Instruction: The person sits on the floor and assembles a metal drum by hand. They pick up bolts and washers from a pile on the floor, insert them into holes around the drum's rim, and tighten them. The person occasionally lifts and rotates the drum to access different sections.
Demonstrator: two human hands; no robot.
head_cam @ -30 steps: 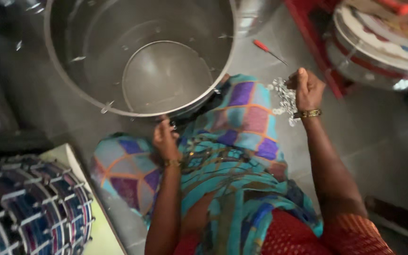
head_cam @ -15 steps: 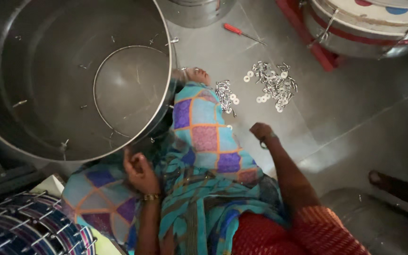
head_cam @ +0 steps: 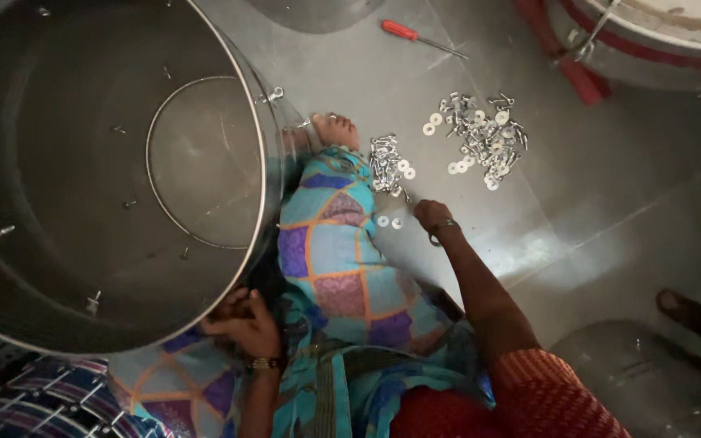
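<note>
I sit on the floor with a big steel drum shell (head_cam: 10, 268) lying against my legs, its open mouth facing up at me. My left hand (head_cam: 241, 320) rests on the shell's lower rim, fingers curled against the metal. My right hand (head_cam: 432, 216) is down at the floor beside a small pile of bolts and washers (head_cam: 387, 162), fingers closed around a small metal piece. Two loose washers (head_cam: 389, 221) lie just left of that hand. A larger heap of bolts and washers (head_cam: 480, 142) lies farther out. My foot (head_cam: 334, 128) shows past the patterned cloth.
A red-handled screwdriver (head_cam: 419, 36) lies on the grey floor at the top. A drum with red and white bands (head_cam: 651, 40) stands at the top right. A woven wire seat (head_cam: 34, 405) is at the bottom left. A dark sandal (head_cam: 691, 312) sits at the right.
My right hand has dropped from the raised position with hardware to the floor near the small pile. The view has shifted, and the left hand stays on the shell's rim.
</note>
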